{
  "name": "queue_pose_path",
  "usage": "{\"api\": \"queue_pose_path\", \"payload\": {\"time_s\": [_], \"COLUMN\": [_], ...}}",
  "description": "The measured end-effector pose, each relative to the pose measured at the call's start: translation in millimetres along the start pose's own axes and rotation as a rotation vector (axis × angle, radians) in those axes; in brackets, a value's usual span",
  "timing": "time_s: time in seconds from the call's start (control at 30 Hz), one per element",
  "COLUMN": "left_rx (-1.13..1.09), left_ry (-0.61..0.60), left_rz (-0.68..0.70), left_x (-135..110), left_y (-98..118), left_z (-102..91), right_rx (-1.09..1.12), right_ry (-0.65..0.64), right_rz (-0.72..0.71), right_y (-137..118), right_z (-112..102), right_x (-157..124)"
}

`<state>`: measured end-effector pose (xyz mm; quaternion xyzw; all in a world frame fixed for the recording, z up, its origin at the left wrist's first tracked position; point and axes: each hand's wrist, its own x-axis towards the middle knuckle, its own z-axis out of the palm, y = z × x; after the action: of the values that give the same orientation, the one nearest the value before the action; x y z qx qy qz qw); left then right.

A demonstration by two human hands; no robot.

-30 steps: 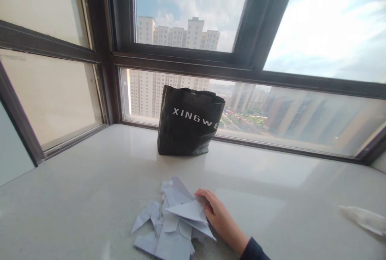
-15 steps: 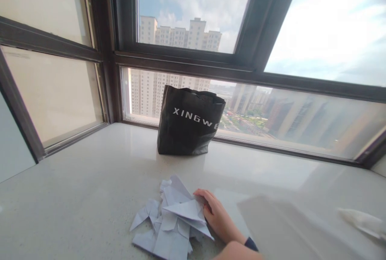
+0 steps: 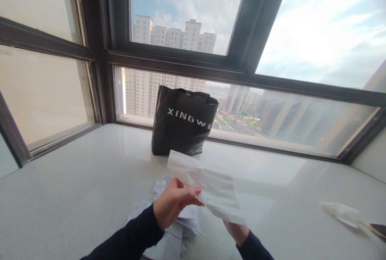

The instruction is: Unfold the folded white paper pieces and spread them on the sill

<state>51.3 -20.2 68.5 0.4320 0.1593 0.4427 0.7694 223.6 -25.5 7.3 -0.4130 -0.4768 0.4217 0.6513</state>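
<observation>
My left hand (image 3: 175, 207) reaches in from the lower left in a dark sleeve and pinches a thin, crinkled white sheet (image 3: 208, 183) between thumb and fingers. The sheet is held up above the sill and slants down to my right hand (image 3: 238, 232), which grips its lower end from behind. Most of that hand is covered by the sheet. A pile of folded white paper pieces (image 3: 177, 238) lies on the sill right under my left hand.
A black bag (image 3: 183, 123) with white letters stands against the window at the back. A pale crumpled wrapper (image 3: 343, 213) lies on the stone sill (image 3: 75, 195) at the right, with a dark object (image 3: 378, 230) at the frame edge.
My right hand has left the paper pile, where it rested. A white sheet came in from the right and both hands now hold it up; my left hand has come into view.
</observation>
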Motion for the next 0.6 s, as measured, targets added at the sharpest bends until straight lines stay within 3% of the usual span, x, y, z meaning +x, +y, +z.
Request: {"api": "queue_pose_path", "payload": {"time_s": [0.13, 0.23, 0.37, 0.5, 0.6], "left_rx": [0.076, 0.075, -0.054, -0.085, 0.072], "left_ry": [0.124, 0.047, -0.013, -0.068, -0.071], "left_rz": [-0.009, 0.019, 0.088, 0.002, -0.009], "left_x": [5, 8, 4, -25, -57], "left_y": [-5, -2, 20, 44, 49], "left_z": [-15.4, -18.2, -9.3, 5.9, 14.3], "right_rx": [0.131, 0.027, -0.016, 0.12, 0.124], "right_ry": [-0.08, -0.128, -0.099, -0.097, -0.182], "right_rz": [0.118, 0.124, 0.128, 0.062, 0.011], "right_y": [-39, -52, -57, -61, -53], "right_z": [12, 17, 16, 16, 17], "right_x": [3, 4, -4, -8, -3]}}
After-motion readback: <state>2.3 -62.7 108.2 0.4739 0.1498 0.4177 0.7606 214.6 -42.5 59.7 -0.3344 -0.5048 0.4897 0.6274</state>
